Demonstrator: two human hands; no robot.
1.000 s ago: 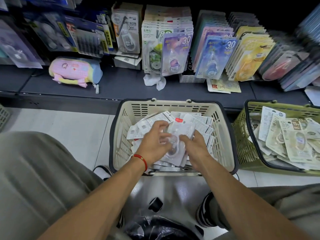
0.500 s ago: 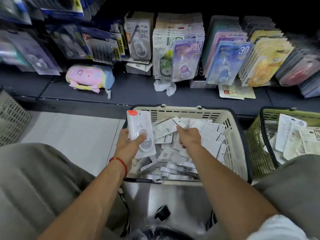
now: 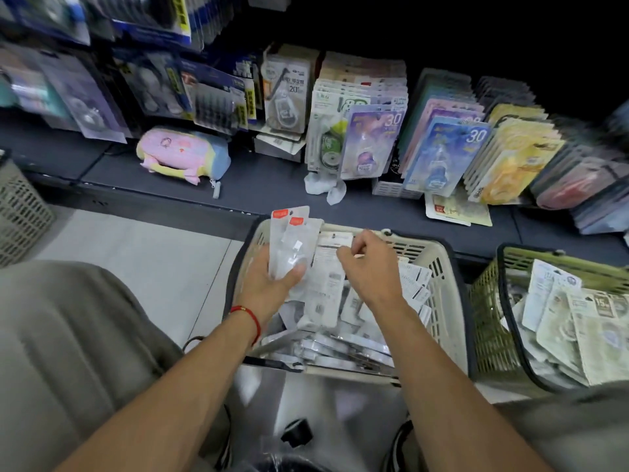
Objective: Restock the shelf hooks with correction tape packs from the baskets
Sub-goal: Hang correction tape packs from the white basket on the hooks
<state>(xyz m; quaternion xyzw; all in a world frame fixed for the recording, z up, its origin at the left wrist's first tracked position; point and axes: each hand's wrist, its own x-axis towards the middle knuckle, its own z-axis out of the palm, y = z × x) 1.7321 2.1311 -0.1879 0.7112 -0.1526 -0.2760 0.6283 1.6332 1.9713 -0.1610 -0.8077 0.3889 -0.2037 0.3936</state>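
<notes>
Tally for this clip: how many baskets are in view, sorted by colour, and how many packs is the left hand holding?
Cream baskets: 1, the one under both hands.
Green baskets: 1, at the right.
Grey baskets: 1, cut off by the left edge.
Total baskets: 3.
Red-tabbed packs in the left hand: 2.
</notes>
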